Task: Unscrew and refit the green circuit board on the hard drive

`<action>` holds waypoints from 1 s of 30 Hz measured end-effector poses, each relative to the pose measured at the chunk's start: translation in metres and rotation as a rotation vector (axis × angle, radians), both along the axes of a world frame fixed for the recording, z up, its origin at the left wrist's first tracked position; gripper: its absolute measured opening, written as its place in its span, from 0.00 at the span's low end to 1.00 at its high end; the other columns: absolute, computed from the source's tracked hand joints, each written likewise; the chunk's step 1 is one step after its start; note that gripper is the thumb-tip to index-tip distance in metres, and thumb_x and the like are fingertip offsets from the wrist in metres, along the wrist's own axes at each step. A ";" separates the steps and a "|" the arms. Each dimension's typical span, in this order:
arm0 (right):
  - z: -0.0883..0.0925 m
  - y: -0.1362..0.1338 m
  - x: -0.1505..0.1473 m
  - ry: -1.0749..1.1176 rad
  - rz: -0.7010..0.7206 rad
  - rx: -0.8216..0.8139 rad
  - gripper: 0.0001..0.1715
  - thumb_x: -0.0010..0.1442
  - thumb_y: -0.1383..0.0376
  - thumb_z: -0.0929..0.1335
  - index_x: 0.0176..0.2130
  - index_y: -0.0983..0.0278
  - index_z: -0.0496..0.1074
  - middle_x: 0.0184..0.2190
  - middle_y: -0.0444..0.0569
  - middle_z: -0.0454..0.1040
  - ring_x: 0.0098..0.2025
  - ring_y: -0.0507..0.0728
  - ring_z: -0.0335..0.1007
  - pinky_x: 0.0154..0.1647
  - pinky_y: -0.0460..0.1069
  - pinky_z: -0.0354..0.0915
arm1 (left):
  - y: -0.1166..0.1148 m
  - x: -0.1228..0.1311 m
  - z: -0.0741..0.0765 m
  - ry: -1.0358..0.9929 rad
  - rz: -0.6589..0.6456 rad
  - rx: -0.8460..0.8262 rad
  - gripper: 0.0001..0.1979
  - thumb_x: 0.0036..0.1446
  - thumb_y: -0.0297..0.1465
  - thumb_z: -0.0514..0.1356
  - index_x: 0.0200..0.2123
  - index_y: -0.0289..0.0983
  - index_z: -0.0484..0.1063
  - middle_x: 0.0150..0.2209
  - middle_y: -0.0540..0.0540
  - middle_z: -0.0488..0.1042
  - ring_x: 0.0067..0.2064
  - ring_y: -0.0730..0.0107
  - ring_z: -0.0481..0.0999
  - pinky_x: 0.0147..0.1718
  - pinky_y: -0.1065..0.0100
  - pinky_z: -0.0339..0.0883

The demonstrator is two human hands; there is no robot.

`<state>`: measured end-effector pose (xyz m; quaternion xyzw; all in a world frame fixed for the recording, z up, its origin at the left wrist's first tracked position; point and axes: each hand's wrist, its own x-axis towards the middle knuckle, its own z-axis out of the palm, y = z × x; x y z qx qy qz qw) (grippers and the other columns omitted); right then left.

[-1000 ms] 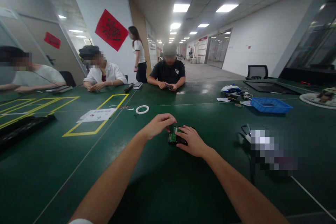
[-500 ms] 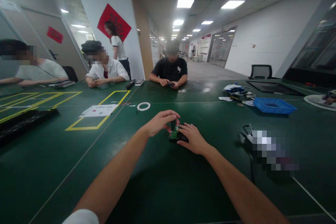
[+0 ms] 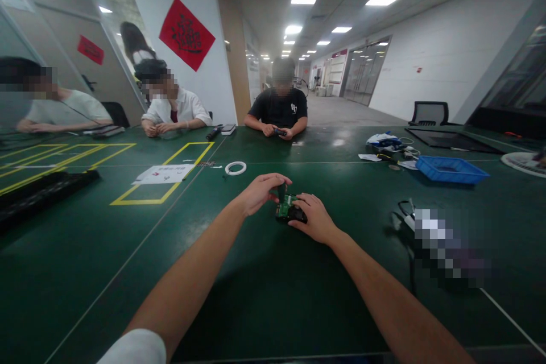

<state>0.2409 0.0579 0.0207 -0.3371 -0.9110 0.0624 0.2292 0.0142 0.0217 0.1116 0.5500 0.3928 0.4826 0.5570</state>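
A small black device with an exposed green circuit board (image 3: pixel 286 205) lies on the green table. My right hand (image 3: pixel 318 219) grips its right side, thumb at the near edge and fingers over the far edge. Above the board's left part, my left hand (image 3: pixel 262 192) pinches a short dark upright piece (image 3: pixel 282 192) between thumb and fingers. Its lower end meets or nearly meets the board; the exact kind of piece is too small to make out.
Left of my hands lie a white ring (image 3: pixel 235 168) and a paper sheet (image 3: pixel 164 173). To the right are a blue tray (image 3: pixel 452 170), a cable bundle (image 3: pixel 386 141) and a blurred-out object (image 3: pixel 447 244). A person in black (image 3: pixel 279 111) sits opposite; others sit at left.
My left hand has risen slightly off the board and my right fingers have drawn back, baring more green. In the background, a walking person has moved left behind a seated one.
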 end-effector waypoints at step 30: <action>-0.006 0.001 0.003 0.043 0.019 0.044 0.28 0.60 0.52 0.72 0.57 0.60 0.70 0.61 0.55 0.69 0.65 0.68 0.61 0.67 0.70 0.52 | 0.004 -0.001 -0.006 -0.283 -0.102 -0.169 0.11 0.59 0.36 0.61 0.39 0.34 0.71 0.39 0.36 0.79 0.44 0.56 0.79 0.41 0.57 0.76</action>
